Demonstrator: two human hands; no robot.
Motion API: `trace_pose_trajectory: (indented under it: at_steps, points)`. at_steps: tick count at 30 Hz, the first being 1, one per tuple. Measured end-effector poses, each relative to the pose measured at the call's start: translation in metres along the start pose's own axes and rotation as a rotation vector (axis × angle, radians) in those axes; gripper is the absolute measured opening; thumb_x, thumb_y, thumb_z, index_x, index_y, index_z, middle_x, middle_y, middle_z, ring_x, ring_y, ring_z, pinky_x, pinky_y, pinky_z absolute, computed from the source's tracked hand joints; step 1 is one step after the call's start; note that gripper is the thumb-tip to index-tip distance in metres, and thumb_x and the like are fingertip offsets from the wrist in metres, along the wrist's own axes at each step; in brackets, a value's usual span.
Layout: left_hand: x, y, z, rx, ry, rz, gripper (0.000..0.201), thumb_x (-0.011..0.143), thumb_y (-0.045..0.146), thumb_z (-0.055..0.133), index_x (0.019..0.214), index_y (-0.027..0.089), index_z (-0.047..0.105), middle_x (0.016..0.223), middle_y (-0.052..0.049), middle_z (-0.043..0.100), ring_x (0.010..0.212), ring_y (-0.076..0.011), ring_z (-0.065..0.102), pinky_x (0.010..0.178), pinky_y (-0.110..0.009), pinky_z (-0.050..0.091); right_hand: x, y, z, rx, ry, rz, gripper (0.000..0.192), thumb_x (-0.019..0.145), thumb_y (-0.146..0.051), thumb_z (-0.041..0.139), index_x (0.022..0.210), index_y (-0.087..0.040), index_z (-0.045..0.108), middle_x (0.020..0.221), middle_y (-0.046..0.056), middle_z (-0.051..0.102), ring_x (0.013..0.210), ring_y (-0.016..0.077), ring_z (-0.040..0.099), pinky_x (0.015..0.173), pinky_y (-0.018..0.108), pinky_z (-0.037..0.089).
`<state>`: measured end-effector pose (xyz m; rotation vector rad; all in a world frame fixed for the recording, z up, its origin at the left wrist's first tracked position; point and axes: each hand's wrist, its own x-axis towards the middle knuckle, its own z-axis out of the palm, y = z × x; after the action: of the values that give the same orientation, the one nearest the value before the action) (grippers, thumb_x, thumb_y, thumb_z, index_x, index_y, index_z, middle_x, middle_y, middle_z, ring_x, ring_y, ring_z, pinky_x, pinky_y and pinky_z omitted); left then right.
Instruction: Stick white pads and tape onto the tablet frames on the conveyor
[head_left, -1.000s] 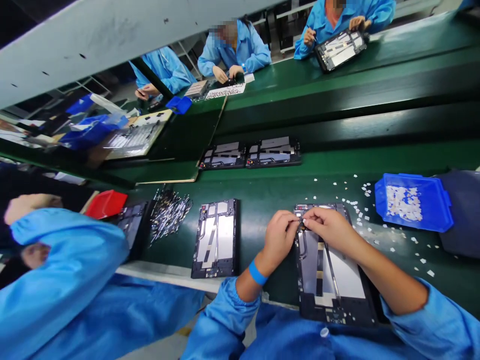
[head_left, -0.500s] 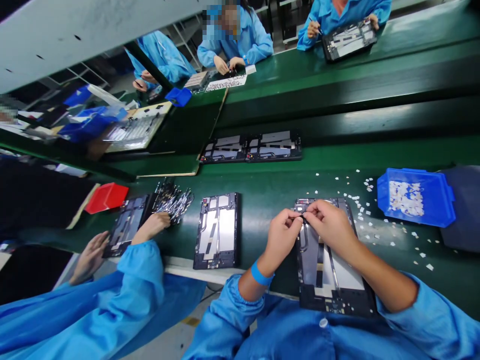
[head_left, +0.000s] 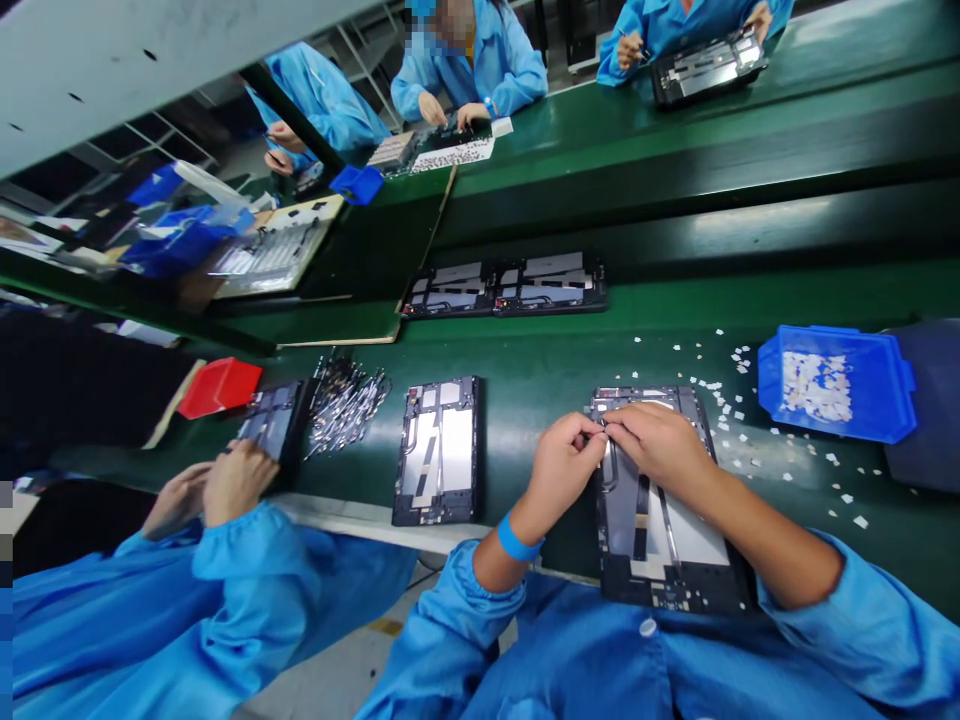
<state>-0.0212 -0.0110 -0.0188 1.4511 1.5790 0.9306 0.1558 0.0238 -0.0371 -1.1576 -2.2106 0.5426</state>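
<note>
An opened tablet-like device (head_left: 694,535), with grey and silver plates, thin cables and a black lower board, lies in front of me. Over its upper left part my left hand (head_left: 562,462) pinches with thumb and forefinger. Fingertips touching the left ones, my right hand (head_left: 660,445) is closed too, its wrist crossing the device's right side. Between the fingertips there seems to be a tiny dark piece, perhaps a cable end, too small to name. Both hands hide the device's upper middle.
Another opened device (head_left: 438,450) lies to my left, with a pile of thin metallic strips (head_left: 349,405) beyond it. Two more devices (head_left: 551,283) stand farther back. White scraps surround a blue bin (head_left: 892,390) at right. A co-worker's hands (head_left: 238,480) work at far left.
The co-worker at left has moved a hand from the strip pile to their own device. My hands stay pinched at the same spot. The view has shifted slightly.
</note>
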Motion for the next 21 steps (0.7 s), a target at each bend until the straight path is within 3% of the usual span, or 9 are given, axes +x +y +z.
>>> trace_pose_trajectory:
  at_steps: [7, 13, 21]
  points:
    - [0.001, 0.001, 0.005, -0.144, 0.008, -0.091, 0.009, 0.084, 0.027, 0.066, 0.08, 0.019, 0.068, 0.064, 0.005, 0.056, 0.058, -0.0106, 0.048, 0.057, -0.023, 0.035, 0.004, -0.011, 0.003, -0.13, 0.108, 0.054, 0.028, 0.101, -0.024, 0.05, 0.085, -0.02, 0.072, 0.084, 0.008, 0.075, 0.08, 0.0229, 0.07, 0.078, 0.034, 0.05]
    - [0.005, 0.0, 0.006, -0.218, 0.04, -0.148, 0.011, 0.083, 0.03, 0.07, 0.081, 0.019, 0.067, 0.068, 0.004, 0.061, 0.063, -0.0113, 0.054, 0.061, -0.023, 0.041, 0.0, -0.017, -0.007, -0.089, 0.191, 0.081, 0.025, 0.101, -0.023, 0.05, 0.089, -0.021, 0.072, 0.086, 0.006, 0.076, 0.082, 0.0216, 0.07, 0.08, 0.033, 0.05]
    - [-0.002, 0.001, 0.008, -0.058, 0.084, 0.0, 0.008, 0.084, 0.022, 0.066, 0.078, 0.02, 0.071, 0.065, 0.004, 0.056, 0.061, -0.0114, 0.049, 0.059, -0.024, 0.037, 0.002, -0.019, 0.005, -0.079, 0.141, 0.101, 0.023, 0.098, -0.022, 0.052, 0.083, -0.022, 0.069, 0.081, 0.006, 0.073, 0.079, 0.0212, 0.067, 0.076, 0.032, 0.046]
